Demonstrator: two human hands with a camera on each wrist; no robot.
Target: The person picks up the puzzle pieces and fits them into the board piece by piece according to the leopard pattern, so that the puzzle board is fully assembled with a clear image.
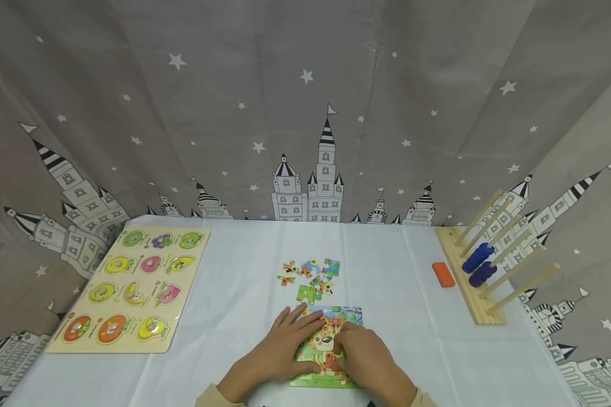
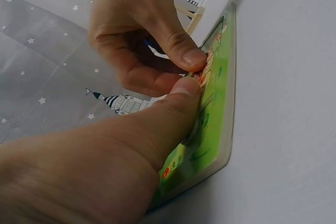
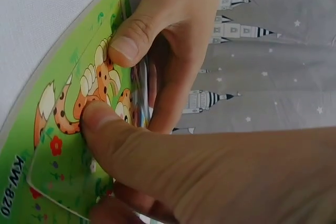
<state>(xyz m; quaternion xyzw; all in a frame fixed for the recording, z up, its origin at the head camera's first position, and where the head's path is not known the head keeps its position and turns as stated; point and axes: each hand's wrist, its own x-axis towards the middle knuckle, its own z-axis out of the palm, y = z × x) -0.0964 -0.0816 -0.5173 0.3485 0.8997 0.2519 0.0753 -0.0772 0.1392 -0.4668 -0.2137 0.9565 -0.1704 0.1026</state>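
A jigsaw puzzle board [image 1: 328, 381] with a spotted cartoon animal lies on the table under both hands. My left hand [image 1: 285, 345] rests on its left side, fingers spread and straight, its thumb [image 2: 176, 103] touching the board's lower part. Over the right side, my right hand [image 1: 369, 359] has its fingers curled, and its thumb and forefinger come together at a puzzle piece [image 3: 71, 111] on the animal's body. The fingers hide most of that piece's outline. Just beyond the board lie several loose puzzle pieces [image 1: 309, 293].
A wooden fruit puzzle board [image 1: 175, 333] lies at the left. To the right stands a wooden peg rack [image 1: 468, 294] with blue rings [image 1: 477, 259] and purple rings [image 1: 482, 275] on its pegs. An orange block [image 1: 443, 275] lies beside it. A grey castle-print curtain [image 1: 305, 34] hangs behind.
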